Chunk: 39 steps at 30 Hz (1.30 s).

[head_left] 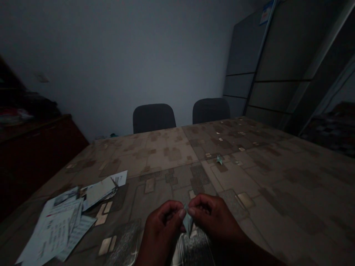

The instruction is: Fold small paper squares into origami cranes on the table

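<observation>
2 hands (pixel 161 227), 2 folded paper pcs (pixel 187 221), 2 chairs (pixel 154 118), 1 tbl (pixel 277 229), approx. 2 paper piles (pixel 55 229)

On the white sheet (pixel 122 177) jutting from under the small stack of papers (pixel 100 191), there is what looks like a figure 7, though the light is dim; the large printed sheet (pixel 52 232) at the left bears rows of dark type, too blurred to read; the sheet beneath it (pixel 79 234) carries printed lines, likewise illegible; the blue-edged sticker (pixel 266 13) up on the tall cabinet (pixel 244 48) shows no readable word.
</observation>
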Motion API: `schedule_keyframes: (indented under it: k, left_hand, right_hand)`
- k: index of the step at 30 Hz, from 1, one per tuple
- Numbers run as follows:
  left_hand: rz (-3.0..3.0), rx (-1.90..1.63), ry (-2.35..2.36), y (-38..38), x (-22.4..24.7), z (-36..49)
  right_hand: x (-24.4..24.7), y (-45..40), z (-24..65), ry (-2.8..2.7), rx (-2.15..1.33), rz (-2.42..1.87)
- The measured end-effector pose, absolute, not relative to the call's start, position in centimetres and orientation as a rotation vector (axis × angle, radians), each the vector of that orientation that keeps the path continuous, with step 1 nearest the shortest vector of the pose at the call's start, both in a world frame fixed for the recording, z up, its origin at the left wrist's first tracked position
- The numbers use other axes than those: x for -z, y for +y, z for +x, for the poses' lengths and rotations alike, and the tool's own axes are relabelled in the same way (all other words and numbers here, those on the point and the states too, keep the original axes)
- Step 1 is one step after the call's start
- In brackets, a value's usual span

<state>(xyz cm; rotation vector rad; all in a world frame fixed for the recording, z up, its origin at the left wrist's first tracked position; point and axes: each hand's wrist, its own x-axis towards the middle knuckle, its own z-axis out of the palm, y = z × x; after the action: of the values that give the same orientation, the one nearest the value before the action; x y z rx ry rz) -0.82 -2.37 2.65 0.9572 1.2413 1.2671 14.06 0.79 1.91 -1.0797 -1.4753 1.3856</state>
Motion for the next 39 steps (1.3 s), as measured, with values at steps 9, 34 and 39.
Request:
schedule_keyframes:
  k: [9, 34, 39]
  left_hand:
    - [1.059, -1.282, 1.32, -1.9, -3.1, -1.0]
    - [1.439, -0.962, 1.42, -0.7, -1.3, -2.9]
    - [1.823, -0.79, 1.536, -0.9, -1.9, -3.2]
  right_hand:
    - [-2.3, 1.0, 14.4, -1.48, -1.436, -1.06]
    - [-1.7, 1.3, 14.6, -1.852, -1.225, -1.248]
    - [0.1, 0.5, 14.4, -2.115, -0.903, -1.087]
